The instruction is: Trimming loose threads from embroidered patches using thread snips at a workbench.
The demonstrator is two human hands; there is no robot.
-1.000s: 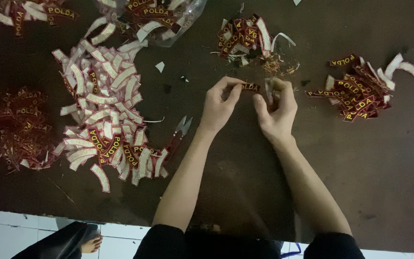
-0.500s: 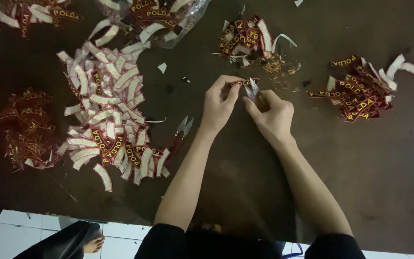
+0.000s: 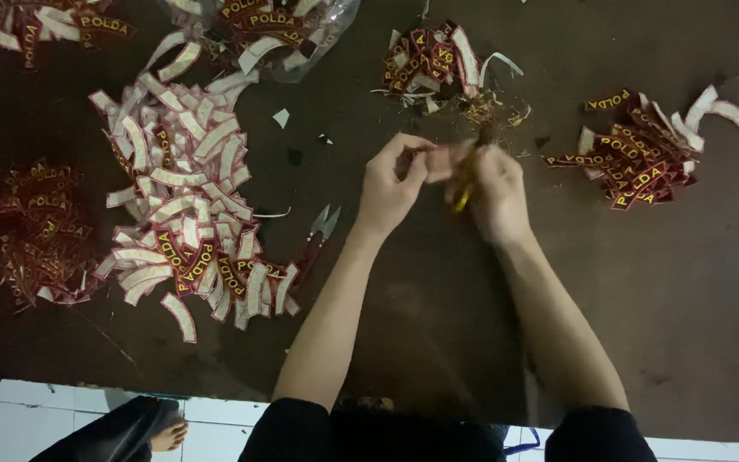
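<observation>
While both hands [image 3: 442, 184] pinch a patch [image 3: 464, 175], snips [image 3: 322, 229] lie nearby.

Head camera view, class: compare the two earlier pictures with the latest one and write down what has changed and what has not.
The left hand and right hand have kept hold of one small maroon patch between them. It lay flat between the fingertips before; now it is turned on end and blurred, with the right hand closed round it. The snips, the big patch pile and the dark table have not moved.

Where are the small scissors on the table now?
In the head view, the small scissors lie on the dark table, just left of the left hand, at the right edge of the large pile of patches.
</observation>
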